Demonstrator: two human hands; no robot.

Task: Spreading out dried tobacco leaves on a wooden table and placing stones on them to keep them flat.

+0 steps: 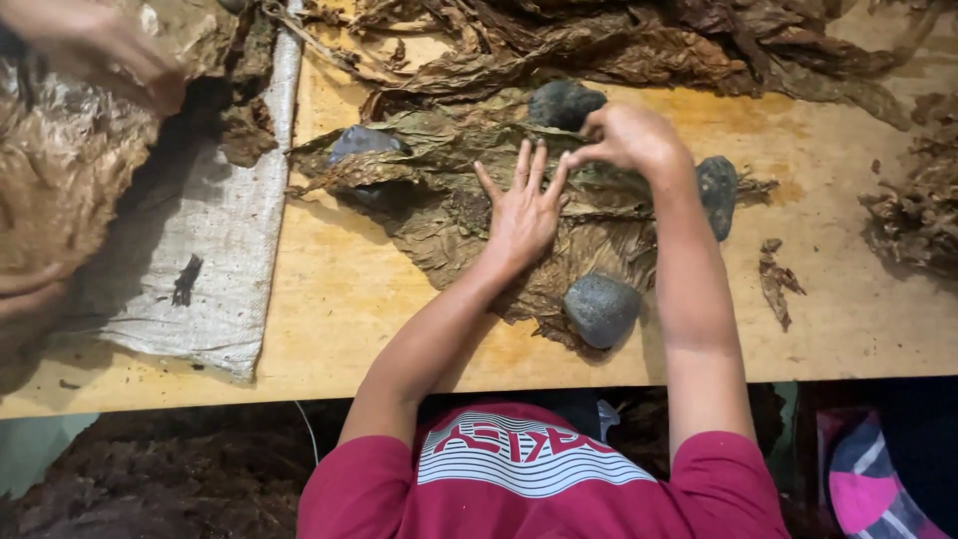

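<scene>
A flattened stack of brown dried leaves (429, 205) lies on a wooden table (339, 299). Dark grey stones weigh it down at the far edge (564, 103), the left (361, 142), the right (717, 195) and the near edge (602, 309). My left hand (524, 210) rests flat on the stack's middle with fingers spread. Just beside the far stone, my right hand (629, 138) pinches a leaf's edge.
A grey woven sack cloth (215, 220) covers the table's left part under a big heap of leaves (60, 170). Another person's hand (100, 45) touches that heap at top left. More loose leaves (639, 40) lie along the far edge and at the right (918, 215).
</scene>
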